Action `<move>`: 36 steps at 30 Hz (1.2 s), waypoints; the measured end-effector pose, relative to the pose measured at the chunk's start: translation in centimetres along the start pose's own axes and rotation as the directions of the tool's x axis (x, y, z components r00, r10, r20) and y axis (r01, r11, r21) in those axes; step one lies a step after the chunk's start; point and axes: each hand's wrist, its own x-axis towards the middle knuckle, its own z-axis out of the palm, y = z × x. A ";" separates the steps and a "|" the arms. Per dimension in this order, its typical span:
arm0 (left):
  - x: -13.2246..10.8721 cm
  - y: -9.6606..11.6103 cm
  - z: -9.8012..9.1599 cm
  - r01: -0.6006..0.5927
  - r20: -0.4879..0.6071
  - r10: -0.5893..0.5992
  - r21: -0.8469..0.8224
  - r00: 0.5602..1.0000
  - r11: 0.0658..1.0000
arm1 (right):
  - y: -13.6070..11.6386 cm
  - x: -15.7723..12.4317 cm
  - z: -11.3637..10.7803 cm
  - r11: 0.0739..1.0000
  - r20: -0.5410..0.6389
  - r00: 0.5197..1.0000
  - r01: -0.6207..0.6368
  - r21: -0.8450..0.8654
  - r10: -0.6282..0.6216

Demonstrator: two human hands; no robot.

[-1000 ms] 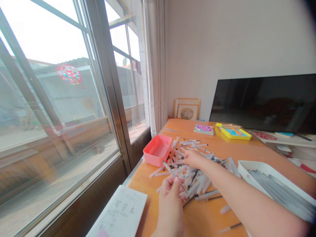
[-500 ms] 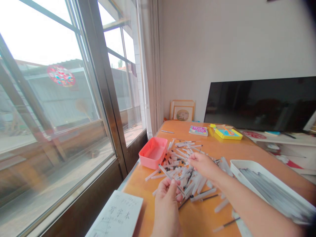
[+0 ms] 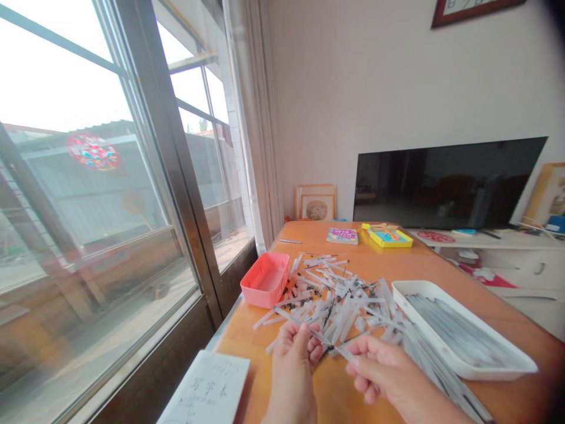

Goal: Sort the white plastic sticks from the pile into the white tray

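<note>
My left hand (image 3: 295,353) is closed around a slim translucent pen (image 3: 283,313), which points down to the right. My right hand (image 3: 378,366) pinches a small translucent piece like a pen cap (image 3: 344,352). That piece is up against the pen's dark lower end; whether it sits over it I cannot tell. Past both hands spreads a loose pile of translucent pen parts (image 3: 348,306) with black bits among them. To its right stands a white tray (image 3: 507,373) filled with thin grey-clear pens or refills (image 3: 454,327).
A pink plastic basket (image 3: 260,298) stands at the pile's left, and a white notebook (image 3: 207,388) lies at the near left edge. Farther back on the wooden table (image 3: 304,238) are a silver pen (image 3: 291,241), a purple booklet (image 3: 342,237) and a yellow box (image 3: 391,240). Windows line the left side.
My right hand has come back from the pile toward my left hand, with the cap-like piece now at the pen's end. The view has shifted slightly right.
</note>
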 end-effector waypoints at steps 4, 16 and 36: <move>0.1 -0.2 -0.1 -0.016 0.017 0.016 0.013 1.000 1.000 | 0.8 0.7 1.0 0.991 0.001 1.000 0.023 -0.131 -0.023; 0.2 -0.9 -0.3 -0.019 0.039 0.017 0.043 0.999 0.999 | 0.2 0.4 1.0 0.979 0.018 0.998 0.056 -0.197 -0.054; 1.2 -2.0 -0.4 0.113 0.051 -0.118 0.100 0.992 0.989 | 2.1 1.9 1.4 0.968 -0.009 0.994 0.106 -0.228 -0.111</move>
